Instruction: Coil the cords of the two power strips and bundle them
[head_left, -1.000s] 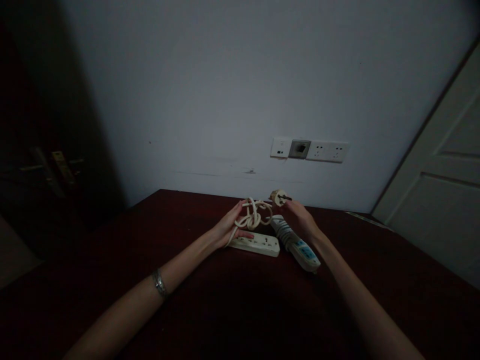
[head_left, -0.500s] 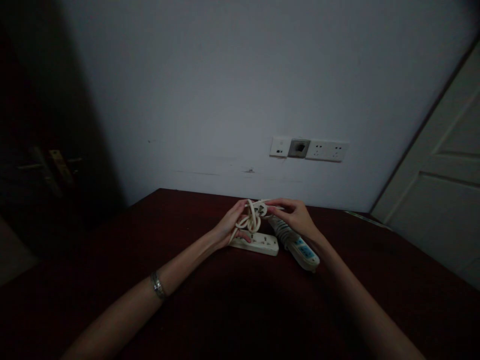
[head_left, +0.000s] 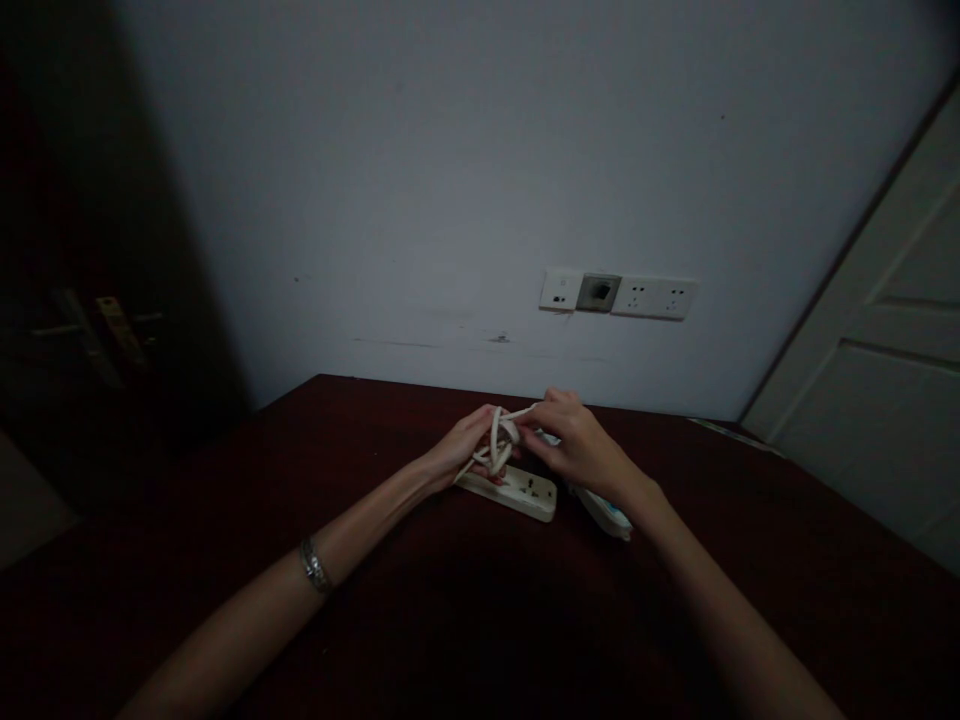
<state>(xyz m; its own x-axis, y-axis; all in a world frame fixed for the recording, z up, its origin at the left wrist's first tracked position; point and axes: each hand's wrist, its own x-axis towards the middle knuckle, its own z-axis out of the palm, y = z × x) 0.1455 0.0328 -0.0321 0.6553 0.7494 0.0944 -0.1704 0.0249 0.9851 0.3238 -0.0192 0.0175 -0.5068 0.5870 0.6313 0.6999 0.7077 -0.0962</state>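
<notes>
In the head view, the only one I have, both hands meet over the far middle of the dark red counter [head_left: 420,640]. The left hand [head_left: 459,447] is curled round the left side of the cream looped power cord [head_left: 498,443], its fingers closed over the loops. The right hand [head_left: 579,447] comes in from the other side with fingers bent, its fingertips pinched on a strand that runs off the top of the bundle. The bundle sits just above the left end of the cream rectangular plastic power strip [head_left: 529,491], which lies flat on the counter. I cannot tell whether the lowest loop touches it. A second power strip, white with a blue label [head_left: 613,516], lies just beside the first, mostly hidden under the right wrist. I cannot see the cord's plug, which may be inside the right palm. To handle this well, I judge the left hand should act as the anchor, gripping all the loops together so none slips free. The right hand should work only its one strand, with gentle, even tension and no jerk, so the cream strip is not dragged across the counter. The light is poor and the loops overlap, so I would go slowly and check each crossing by feel.
</notes>
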